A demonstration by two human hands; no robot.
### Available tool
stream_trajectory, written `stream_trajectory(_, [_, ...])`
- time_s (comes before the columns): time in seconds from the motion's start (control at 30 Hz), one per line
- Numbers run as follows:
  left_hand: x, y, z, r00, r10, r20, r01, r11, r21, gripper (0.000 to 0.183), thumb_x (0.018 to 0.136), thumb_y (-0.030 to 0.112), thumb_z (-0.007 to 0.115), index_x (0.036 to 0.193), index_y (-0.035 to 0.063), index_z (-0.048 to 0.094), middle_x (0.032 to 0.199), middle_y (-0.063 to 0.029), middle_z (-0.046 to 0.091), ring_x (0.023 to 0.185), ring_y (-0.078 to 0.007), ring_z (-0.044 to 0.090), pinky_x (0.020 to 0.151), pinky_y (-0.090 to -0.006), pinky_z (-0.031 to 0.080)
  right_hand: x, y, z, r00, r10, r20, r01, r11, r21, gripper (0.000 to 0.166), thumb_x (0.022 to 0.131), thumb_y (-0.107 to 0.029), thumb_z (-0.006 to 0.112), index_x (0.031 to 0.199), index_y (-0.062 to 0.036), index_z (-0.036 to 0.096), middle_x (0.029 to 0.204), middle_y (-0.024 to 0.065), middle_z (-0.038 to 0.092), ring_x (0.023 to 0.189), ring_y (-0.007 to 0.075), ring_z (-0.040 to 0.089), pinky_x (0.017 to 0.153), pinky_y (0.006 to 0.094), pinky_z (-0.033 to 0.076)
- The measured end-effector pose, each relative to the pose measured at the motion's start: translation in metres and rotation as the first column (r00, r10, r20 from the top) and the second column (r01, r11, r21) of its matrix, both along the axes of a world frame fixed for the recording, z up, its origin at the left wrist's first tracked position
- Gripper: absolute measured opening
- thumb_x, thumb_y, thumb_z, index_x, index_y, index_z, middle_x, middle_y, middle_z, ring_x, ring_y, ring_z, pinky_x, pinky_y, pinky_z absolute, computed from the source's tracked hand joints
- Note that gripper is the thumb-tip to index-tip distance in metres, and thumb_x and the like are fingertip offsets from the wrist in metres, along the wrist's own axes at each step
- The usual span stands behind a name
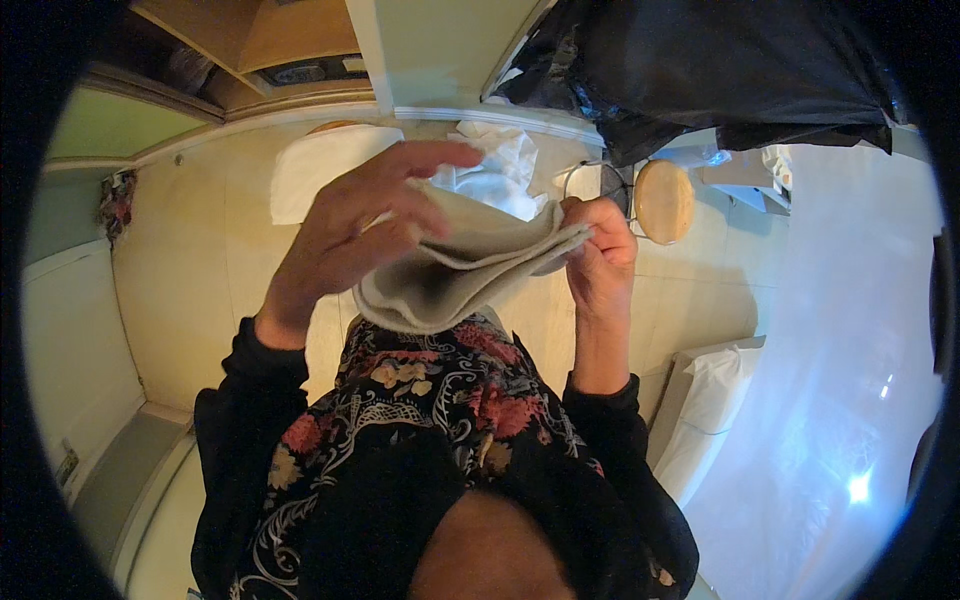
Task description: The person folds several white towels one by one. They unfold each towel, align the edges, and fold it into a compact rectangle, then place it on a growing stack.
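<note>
A folded, layered piece of pale grey-beige fabric (480,262) hangs in front of my body, its edges fanned into several loose layers. My right hand (604,244) pinches the gathered right end of it between thumb and fingers. At the fabric's upper left, my left hand (375,202) has its fingers spread and slightly blurred; some of them overlap the cloth, and whether they grip it cannot be told. Beyond the left hand, a white cloth (307,176) lies draped over something with a round wooden edge.
Crumpled white plastic (499,165) lies on the floor ahead. A round wooden stool (664,201) stands right of it, below a black sheet (735,67). Wooden shelving (292,37) is at the upper left. On the right are a plastic-covered surface (825,360) and a wrapped box (705,405).
</note>
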State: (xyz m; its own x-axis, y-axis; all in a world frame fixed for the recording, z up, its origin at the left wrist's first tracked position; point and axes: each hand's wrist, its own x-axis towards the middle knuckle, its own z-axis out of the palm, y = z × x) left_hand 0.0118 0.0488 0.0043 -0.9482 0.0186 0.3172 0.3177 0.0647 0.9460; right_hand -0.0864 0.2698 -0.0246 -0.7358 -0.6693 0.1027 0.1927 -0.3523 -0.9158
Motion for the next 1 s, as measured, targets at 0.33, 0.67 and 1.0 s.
stream_trajectory(0.33, [0.045, -0.008, -0.024, 0.981, 0.074, 0.177, 0.049, 0.797, -0.601, 0.019, 0.064, 0.006, 0.053, 0.083, 0.0031, 0.059, 0.119, -0.013, 0.042, 0.109, -0.0287, 0.04, 0.087, -0.0364, 0.035, 0.01, 0.002, -0.013, 1.0, 0.019, 0.011, -0.02, 0.993, 0.119, 0.016, 0.07, -0.005, 0.059, 0.083, -0.0004, 0.05, 0.086, 0.0075, 0.055, 0.076, 0.0136, 0.051, 0.066, 0.023, 0.041])
stream_trajectory(0.67, [0.057, -0.013, -0.03, 0.952, -0.01, 0.307, 0.186, 0.814, -0.551, 0.043, 0.05, 0.003, 0.053, 0.092, 0.0024, 0.054, 0.119, -0.0135, 0.043, 0.109, -0.0303, 0.041, 0.089, -0.0393, 0.034, 0.018, 0.007, -0.024, 0.997, -0.011, 0.08, -0.002, 0.986, 0.164, 0.02, 0.069, -0.006, 0.061, 0.085, -0.0005, 0.05, 0.086, 0.0071, 0.055, 0.077, 0.014, 0.052, 0.069, 0.0249, 0.041])
stream_trajectory(1.0, [0.043, 0.002, -0.052, 0.994, 0.066, 0.086, 0.019, 0.674, -0.738, 0.021, 0.059, 0.004, 0.058, 0.08, 0.0048, 0.057, 0.104, -0.0132, 0.052, 0.095, -0.0264, 0.05, 0.082, -0.0352, 0.04, 0.019, 0.008, -0.028, 0.996, -0.041, 0.081, 0.024, 0.98, 0.197, 0.018, 0.069, -0.001, 0.058, 0.085, -0.0004, 0.05, 0.085, 0.0065, 0.055, 0.077, 0.0135, 0.051, 0.07, 0.0247, 0.041])
